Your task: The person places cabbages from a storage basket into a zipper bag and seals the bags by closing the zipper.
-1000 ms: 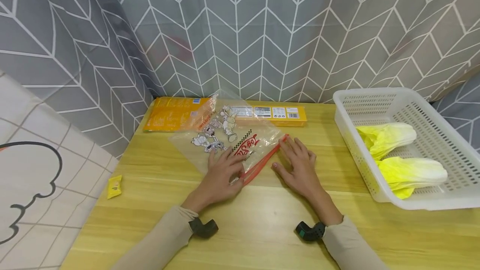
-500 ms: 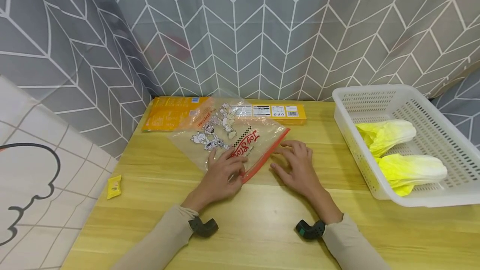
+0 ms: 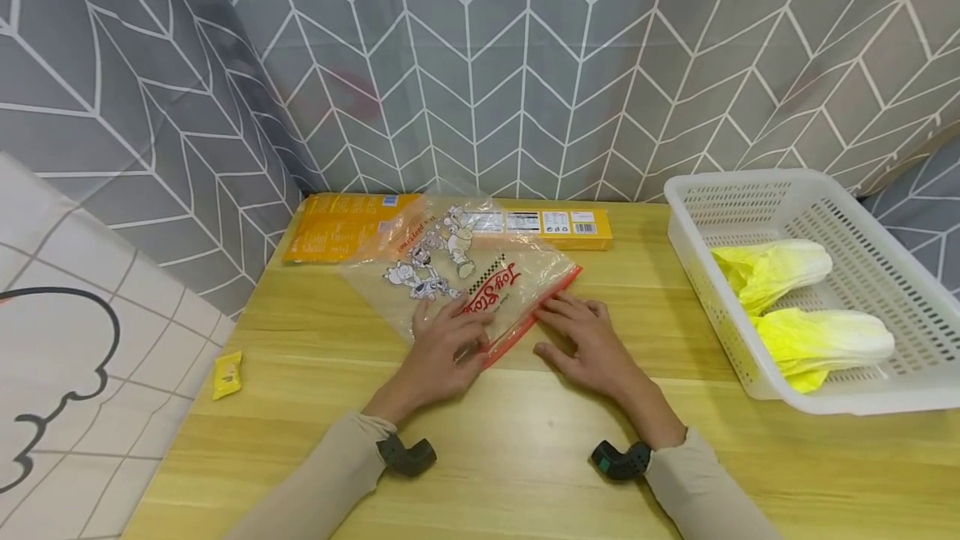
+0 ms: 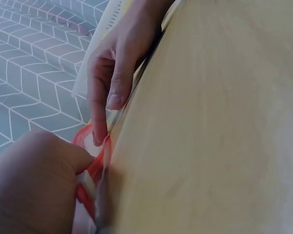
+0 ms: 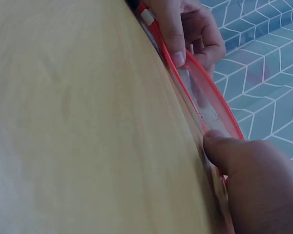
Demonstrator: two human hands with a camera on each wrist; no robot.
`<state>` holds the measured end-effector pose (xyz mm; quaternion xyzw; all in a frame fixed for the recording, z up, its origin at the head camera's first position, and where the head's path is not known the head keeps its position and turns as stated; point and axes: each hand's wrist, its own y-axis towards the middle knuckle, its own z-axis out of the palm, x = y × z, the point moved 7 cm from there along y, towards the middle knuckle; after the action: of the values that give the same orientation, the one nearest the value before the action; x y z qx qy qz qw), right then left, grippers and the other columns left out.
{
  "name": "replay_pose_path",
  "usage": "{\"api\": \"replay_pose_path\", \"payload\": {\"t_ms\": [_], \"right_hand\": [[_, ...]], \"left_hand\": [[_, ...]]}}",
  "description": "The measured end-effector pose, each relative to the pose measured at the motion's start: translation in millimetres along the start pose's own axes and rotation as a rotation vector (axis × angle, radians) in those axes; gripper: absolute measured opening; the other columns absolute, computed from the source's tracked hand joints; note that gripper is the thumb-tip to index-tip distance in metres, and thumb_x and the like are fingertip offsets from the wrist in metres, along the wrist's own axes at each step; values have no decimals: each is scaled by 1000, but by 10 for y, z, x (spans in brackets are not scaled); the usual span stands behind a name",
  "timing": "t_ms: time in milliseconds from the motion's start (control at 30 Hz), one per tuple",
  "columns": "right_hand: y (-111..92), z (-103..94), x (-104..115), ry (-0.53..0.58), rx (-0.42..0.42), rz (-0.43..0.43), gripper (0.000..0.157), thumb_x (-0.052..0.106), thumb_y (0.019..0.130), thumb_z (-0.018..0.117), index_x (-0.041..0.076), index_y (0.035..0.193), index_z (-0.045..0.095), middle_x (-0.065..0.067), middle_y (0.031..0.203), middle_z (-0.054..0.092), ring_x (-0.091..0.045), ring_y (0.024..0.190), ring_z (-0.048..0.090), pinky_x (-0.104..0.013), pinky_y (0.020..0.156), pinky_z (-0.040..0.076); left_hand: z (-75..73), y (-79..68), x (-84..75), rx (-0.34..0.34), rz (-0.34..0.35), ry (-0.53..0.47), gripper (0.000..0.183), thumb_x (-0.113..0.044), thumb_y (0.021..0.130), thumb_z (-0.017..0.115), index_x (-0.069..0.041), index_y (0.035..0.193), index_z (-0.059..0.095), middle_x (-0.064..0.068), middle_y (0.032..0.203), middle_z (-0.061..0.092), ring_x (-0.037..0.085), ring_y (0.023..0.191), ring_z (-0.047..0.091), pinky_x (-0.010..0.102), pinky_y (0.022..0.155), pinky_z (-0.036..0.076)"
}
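A clear zip bag (image 3: 442, 273) with cartoon figures and red lettering lies flat on the wooden table, its red zip edge facing me. My left hand (image 3: 447, 348) pinches that edge near its left end, fingers over the printed side. On the edge's right half rest the fairly straight fingers of my right hand (image 3: 585, 340), thumb apart from them. In the right wrist view, the bag's red rims (image 5: 217, 95) stand apart, leaving a gap between the layers. A white slider (image 5: 147, 17) sits on the zip beside my left thumb.
Behind and partly under the bag lie an orange packet (image 3: 330, 227) and a yellow-orange box (image 3: 558, 227). A white plastic basket (image 3: 720, 319) with two yellow-white cabbages (image 3: 825, 348) stands at the right. A small yellow sachet (image 3: 227, 375) lies at the left table edge; a grey patterned curtain (image 3: 495, 65) hangs behind.
My right hand drew back from the bag's right corner, then its fingers came down on the middle of the red edge. The left hand stays almost still.
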<state>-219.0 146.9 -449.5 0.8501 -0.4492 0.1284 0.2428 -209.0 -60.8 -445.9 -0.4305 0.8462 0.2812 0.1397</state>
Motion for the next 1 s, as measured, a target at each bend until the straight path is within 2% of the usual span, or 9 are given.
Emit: {"api": "replay_pose_path", "payload": {"t_ms": [167, 367, 433, 500, 600, 800, 1000], "right_hand": [[-9, -19, -2, -5, -6, 2, 61, 37, 91, 73, 8, 143, 58, -15, 153, 52, -33, 145, 45, -51, 107, 27], [-15, -16, -20, -15, -6, 49, 82, 42, 91, 72, 16, 159, 34, -15, 166, 31, -36, 145, 44, -50, 100, 26], [-15, -7, -23, -10, -6, 55, 86, 44, 91, 72, 19, 161, 29, -13, 167, 29, -35, 146, 42, -49, 99, 25], [-17, -2, -25, -5, -13, 53, 87, 43, 91, 72, 19, 161, 28, -14, 166, 32, -35, 146, 42, -48, 98, 26], [-35, -12, -30, -11, -31, 52, 80, 42, 91, 72, 15, 158, 37, -14, 160, 42, -35, 143, 43, -50, 99, 26], [-33, -44, -7, 15, -92, 16, 48, 36, 92, 73, 13, 133, 66, -7, 140, 63, -28, 132, 50, -51, 98, 28], [-13, -105, 21, 68, -196, -22, 32, 26, 90, 76, 15, 120, 73, -7, 132, 68, -26, 122, 55, -47, 93, 28]], "left_hand": [[-63, 0, 25, -92, -36, -56, 5, -22, 84, 73, -23, 85, 68, 0, 134, 69, 37, 144, 46, 75, 117, 4], [-158, -30, 121, -252, -143, -212, 11, -13, 83, 76, -17, 84, 65, 4, 113, 77, 35, 129, 60, 69, 119, 13], [-165, -39, 144, -276, -162, -251, 13, -10, 82, 76, -16, 84, 65, 5, 108, 78, 34, 124, 62, 67, 120, 15], [-155, -43, 150, -270, -167, -275, 12, -9, 82, 75, -15, 84, 65, 5, 106, 77, 32, 118, 65, 66, 120, 16], [-127, -28, 145, -246, -169, -290, 10, -9, 82, 74, -15, 85, 66, 3, 104, 77, 27, 111, 67, 65, 121, 17], [-114, -24, 131, -234, -178, -275, 9, -13, 81, 76, -15, 87, 69, 1, 101, 77, 26, 110, 64, 64, 120, 20], [-126, -37, 144, -257, -183, -250, 13, -12, 79, 79, -16, 86, 69, 1, 99, 76, 25, 107, 62, 60, 119, 23]]}}
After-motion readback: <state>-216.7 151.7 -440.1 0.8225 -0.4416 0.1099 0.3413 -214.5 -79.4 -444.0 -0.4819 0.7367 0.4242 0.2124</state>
